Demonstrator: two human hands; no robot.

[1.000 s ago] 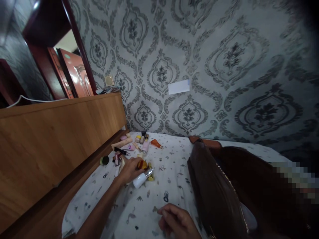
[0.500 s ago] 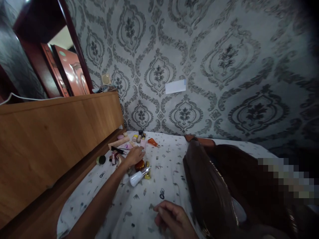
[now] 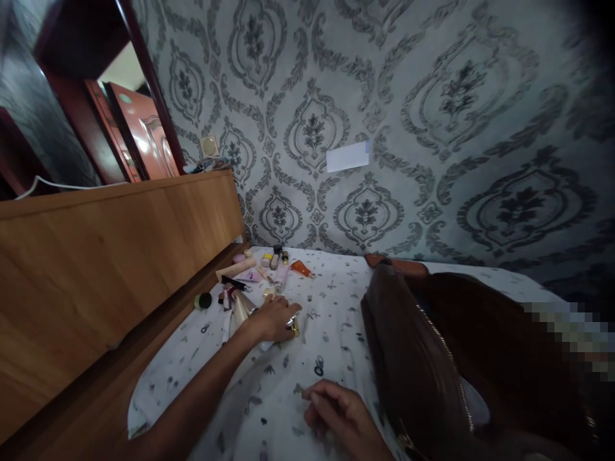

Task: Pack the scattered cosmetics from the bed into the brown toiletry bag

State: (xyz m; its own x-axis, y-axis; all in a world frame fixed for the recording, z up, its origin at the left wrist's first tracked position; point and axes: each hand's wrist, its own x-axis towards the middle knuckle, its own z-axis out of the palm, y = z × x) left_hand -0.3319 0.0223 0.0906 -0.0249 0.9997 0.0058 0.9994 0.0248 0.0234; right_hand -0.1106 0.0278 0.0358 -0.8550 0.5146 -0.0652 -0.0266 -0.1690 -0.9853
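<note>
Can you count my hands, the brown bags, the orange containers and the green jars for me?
Hands: 2 (left hand, right hand)
Brown bag: 1
Orange container: 1
Green jar: 1
Total: 5, not counting anything hidden under the left hand.

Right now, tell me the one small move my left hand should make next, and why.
Probably make sure the left hand has a firm hold on the silver-topped bottle. The hand covers most of it, leaving the shiny top in sight, and a gold-coloured item sits close by, so a loose hold could knock it. The hand hides how firmly it grips.
</note>
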